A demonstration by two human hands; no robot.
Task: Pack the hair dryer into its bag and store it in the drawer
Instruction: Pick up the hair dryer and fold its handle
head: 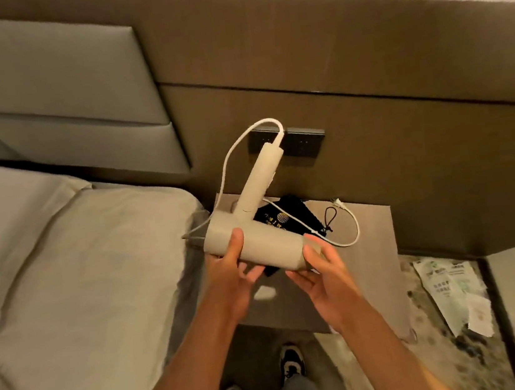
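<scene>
A beige hair dryer (263, 239) is held above the nightstand (372, 229), barrel lying sideways and handle pointing up toward the wall. My left hand (231, 263) grips the barrel near its left end. My right hand (320, 268) holds the barrel's right end. The white cord (354, 231) loops from the handle top down the left side and across the nightstand, its plug lying near the wall. A black drawstring bag (288, 215) with a gold logo lies flat on the nightstand, partly hidden behind the dryer. No drawer is visible.
A grey bed (63, 269) with a padded headboard fills the left side. Dark wall sockets (303, 146) sit behind the dryer handle. White printed packets (452, 290) lie on the patterned floor at the right. My shoes (291, 360) stand below the nightstand's front edge.
</scene>
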